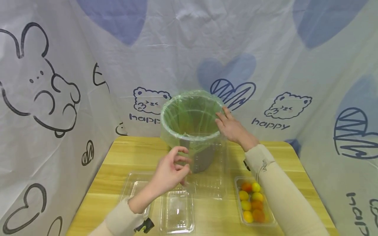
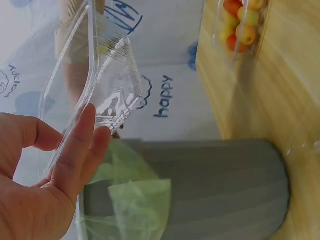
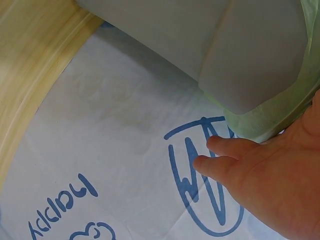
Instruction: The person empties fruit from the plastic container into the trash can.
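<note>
A white cloth (image 1: 183, 42) printed with bears and hearts hangs behind a wooden table (image 1: 136, 154); on the table stands a grey bin (image 1: 192, 131) lined with a green bag (image 1: 189, 114). The left hand (image 1: 171, 173) pinches a clear empty tray (image 2: 95, 95) between thumb and curled fingers, holding it tilted on edge just in front of the bin, below its rim. The right hand (image 1: 231, 126) rests with straight, slightly spread fingers against the bag at the rim, on the side away from the left fingers. Two more clear trays (image 1: 177, 209) lie below the left wrist; a tray of small tomatoes (image 1: 251, 200) sits beside the right sleeve. By my judgement the empty tray is being binned; the next move calls for lifting it over the rim and letting go while the right hand steadies the bin.
</note>
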Action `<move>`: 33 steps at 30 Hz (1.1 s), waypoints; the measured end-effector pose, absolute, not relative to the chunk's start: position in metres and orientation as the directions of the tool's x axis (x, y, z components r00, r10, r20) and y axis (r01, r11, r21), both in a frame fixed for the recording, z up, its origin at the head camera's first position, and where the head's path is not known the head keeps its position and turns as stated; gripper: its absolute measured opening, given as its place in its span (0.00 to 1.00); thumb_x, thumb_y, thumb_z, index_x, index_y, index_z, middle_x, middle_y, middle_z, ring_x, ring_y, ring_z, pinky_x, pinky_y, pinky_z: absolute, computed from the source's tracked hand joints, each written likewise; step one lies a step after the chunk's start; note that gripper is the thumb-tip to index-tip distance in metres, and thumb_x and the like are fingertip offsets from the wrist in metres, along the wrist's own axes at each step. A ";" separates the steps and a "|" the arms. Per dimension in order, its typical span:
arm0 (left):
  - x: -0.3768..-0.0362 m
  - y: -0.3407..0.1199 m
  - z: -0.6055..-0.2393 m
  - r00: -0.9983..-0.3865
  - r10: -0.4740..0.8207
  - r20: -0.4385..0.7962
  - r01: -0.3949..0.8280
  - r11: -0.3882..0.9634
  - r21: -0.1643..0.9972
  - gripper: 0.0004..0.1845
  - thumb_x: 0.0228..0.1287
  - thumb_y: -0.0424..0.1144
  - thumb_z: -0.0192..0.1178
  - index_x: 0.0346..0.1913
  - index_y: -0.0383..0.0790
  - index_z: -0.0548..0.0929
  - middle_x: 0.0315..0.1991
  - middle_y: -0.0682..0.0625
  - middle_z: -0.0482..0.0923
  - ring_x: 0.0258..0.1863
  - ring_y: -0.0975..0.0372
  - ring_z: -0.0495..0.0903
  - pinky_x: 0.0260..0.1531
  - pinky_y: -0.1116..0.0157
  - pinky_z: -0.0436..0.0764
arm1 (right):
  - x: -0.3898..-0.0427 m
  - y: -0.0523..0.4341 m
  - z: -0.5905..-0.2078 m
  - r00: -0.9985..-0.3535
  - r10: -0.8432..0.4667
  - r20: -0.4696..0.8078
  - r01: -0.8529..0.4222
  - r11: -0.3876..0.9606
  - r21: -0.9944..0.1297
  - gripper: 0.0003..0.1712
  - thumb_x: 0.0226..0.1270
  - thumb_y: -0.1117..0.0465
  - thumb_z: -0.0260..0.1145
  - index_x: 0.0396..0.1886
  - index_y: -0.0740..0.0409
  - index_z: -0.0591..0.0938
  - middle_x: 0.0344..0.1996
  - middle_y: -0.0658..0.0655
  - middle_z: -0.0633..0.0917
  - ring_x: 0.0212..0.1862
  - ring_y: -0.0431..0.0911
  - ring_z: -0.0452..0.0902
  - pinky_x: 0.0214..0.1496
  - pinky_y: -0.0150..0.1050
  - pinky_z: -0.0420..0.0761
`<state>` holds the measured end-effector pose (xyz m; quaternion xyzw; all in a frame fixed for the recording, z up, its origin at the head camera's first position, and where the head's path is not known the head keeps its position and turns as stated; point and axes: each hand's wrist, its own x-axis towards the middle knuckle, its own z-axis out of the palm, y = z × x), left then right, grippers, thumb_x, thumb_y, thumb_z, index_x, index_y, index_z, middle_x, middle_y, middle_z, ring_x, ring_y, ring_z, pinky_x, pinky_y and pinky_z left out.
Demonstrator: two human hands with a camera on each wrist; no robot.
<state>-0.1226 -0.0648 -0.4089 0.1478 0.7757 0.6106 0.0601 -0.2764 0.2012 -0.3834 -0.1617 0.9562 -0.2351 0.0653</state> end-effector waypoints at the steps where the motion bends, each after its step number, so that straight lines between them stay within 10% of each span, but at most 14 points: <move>1: -0.120 -0.064 -0.412 -0.948 0.306 0.082 0.151 0.209 0.966 0.25 0.65 0.23 0.59 0.65 0.35 0.73 0.56 0.30 0.84 0.34 0.53 0.91 0.21 0.56 0.91 | -0.276 0.201 -0.383 -0.939 -0.339 -0.050 -0.277 0.837 -0.471 0.37 0.88 0.45 0.32 0.87 0.58 0.51 0.87 0.62 0.33 0.84 0.70 0.43 0.85 0.69 0.53; 33: -0.106 -0.034 -0.537 -0.937 0.314 -0.151 -0.094 0.190 0.977 0.25 0.61 0.24 0.61 0.62 0.24 0.74 0.38 0.38 0.85 0.20 0.62 0.82 0.20 0.61 0.91 | -0.275 0.200 -0.381 -0.941 -0.333 -0.055 -0.270 0.841 -0.469 0.38 0.87 0.43 0.30 0.87 0.56 0.51 0.87 0.60 0.32 0.82 0.73 0.49 0.85 0.68 0.55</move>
